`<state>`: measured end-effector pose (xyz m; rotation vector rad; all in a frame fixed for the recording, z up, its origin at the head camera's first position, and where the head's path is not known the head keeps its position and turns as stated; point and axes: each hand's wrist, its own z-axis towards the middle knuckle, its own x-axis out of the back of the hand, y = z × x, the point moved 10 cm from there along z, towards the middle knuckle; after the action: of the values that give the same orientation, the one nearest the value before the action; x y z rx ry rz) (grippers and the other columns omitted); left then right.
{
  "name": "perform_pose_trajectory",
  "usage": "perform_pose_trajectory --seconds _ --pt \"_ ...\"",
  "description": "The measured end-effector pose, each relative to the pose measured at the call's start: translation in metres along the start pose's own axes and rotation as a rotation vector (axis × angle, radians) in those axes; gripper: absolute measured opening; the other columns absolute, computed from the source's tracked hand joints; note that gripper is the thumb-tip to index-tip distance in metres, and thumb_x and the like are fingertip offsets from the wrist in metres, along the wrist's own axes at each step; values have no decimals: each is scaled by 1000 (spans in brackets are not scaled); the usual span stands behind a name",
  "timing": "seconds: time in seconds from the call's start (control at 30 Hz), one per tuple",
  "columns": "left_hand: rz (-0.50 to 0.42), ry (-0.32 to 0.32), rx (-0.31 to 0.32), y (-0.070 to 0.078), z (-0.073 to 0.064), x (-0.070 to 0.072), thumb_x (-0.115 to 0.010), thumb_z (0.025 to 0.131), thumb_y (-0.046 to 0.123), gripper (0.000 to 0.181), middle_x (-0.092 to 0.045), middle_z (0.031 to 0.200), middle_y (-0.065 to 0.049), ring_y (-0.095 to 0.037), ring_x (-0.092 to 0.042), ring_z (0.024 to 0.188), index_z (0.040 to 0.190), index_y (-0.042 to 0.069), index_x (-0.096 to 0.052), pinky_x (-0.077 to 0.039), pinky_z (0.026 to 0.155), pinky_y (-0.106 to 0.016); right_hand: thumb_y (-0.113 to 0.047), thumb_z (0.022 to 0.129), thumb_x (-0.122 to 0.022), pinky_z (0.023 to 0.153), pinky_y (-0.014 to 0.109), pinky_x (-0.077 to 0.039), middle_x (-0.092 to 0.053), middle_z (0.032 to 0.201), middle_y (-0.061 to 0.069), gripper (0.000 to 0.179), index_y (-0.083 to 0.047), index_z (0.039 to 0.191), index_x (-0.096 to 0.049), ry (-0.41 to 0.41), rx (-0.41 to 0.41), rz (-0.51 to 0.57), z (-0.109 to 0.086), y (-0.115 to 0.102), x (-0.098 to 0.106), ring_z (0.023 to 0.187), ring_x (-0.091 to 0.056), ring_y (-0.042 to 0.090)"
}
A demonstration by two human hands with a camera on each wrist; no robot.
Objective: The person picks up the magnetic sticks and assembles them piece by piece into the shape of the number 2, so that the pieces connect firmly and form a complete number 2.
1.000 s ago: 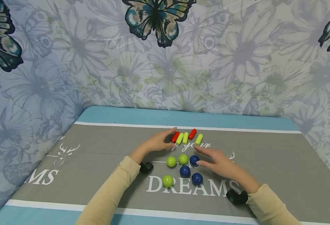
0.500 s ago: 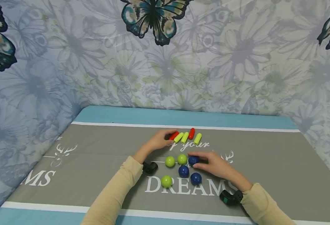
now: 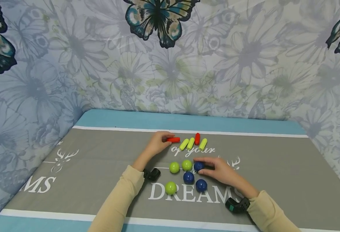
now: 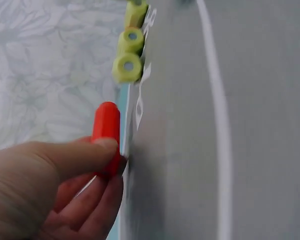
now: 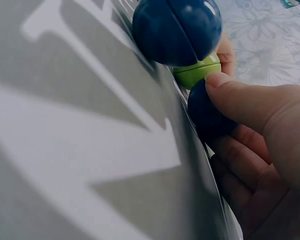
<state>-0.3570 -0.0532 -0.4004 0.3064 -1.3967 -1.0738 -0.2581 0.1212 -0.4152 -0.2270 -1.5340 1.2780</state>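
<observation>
My left hand (image 3: 157,141) pinches a short red faceted stick (image 4: 107,125) with a rounded end, lying sideways between thumb and fingers at the back of the mat. To its right lie several yellow-green sticks (image 3: 190,143) of the same shape and a second red stick (image 3: 197,139). Nearer the middle, my right hand (image 3: 220,170) has its thumb and fingers around a glossy blue ball (image 5: 207,110), which appears to sit on the mat. Two other blue balls (image 3: 201,185) lie in front of it. Green balls (image 3: 187,165) lie to the left.
A grey mat (image 3: 85,180) with white lettering and light-blue borders covers the table. Behind it stands a flower-patterned wall (image 3: 170,74) with butterfly decorations (image 3: 161,22). Dark wrist cameras (image 3: 237,205) are strapped to both wrists.
The left hand has taken hold of the leftmost red stick and drawn it left, turning it sideways, away from the yellow-green ones. The right hand has closed around the rear blue ball.
</observation>
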Motion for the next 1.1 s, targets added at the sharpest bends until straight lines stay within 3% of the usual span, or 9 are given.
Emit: perform_pose_trajectory --seconds 0.1,0.23,0.43,0.57,0.67,0.87,1.1 --pt "-43 -14 15 -1 -7 4 -67 82 -6 28 -65 108 -15 -26 -61 98 111 -4 -66 -49 83 -36 -22 86 -69 92 32 -43 -58 124 5 44 -7 127 -59 -12 -1 25 0 1 -3 113 -54 18" --pt "-109 -55 -5 9 -16 7 -67 82 -5 27 -66 105 -14 -23 -63 93 109 -4 -67 -51 78 -33 -19 87 -68 91 31 -44 -58 124 9 44 -4 127 -58 0 -4 100 -1 3 -2 112 -55 20" --pt "-173 -106 -54 42 -27 11 -68 83 -3 26 -67 102 -11 -19 -65 88 109 -1 -68 -52 73 -28 -14 88 -66 81 29 -50 -57 121 19 40 1 124 -57 121 -84 225 1 2 13 106 -58 29" --pt "-188 -144 -73 62 -33 9 -68 84 -2 27 -67 102 -10 -17 -65 86 111 0 -67 -52 69 -26 -17 87 -68 76 29 -52 -58 119 18 40 -1 123 -58 205 -153 231 7 -8 23 102 -60 29" --pt "-199 -160 -83 70 -36 6 -68 83 -1 29 -66 103 -12 -20 -65 85 112 -1 -67 -52 68 -25 -17 86 -70 77 30 -52 -59 117 15 41 -2 123 -59 251 -161 229 13 -17 30 101 -60 29" --pt "-240 -155 -95 76 -38 3 -67 82 -5 28 -65 103 -16 -27 -65 85 110 -6 -66 -53 70 -27 -14 87 -68 77 29 -52 -57 119 16 42 -1 125 -57 257 -111 259 24 -30 32 101 -60 29" --pt "-230 -170 -87 76 -35 0 -67 82 -7 26 -67 98 -14 -27 -65 80 108 -4 -67 -53 69 -25 -9 89 -65 77 29 -52 -57 118 18 41 4 126 -53 236 -77 275 26 -29 29 101 -59 31"
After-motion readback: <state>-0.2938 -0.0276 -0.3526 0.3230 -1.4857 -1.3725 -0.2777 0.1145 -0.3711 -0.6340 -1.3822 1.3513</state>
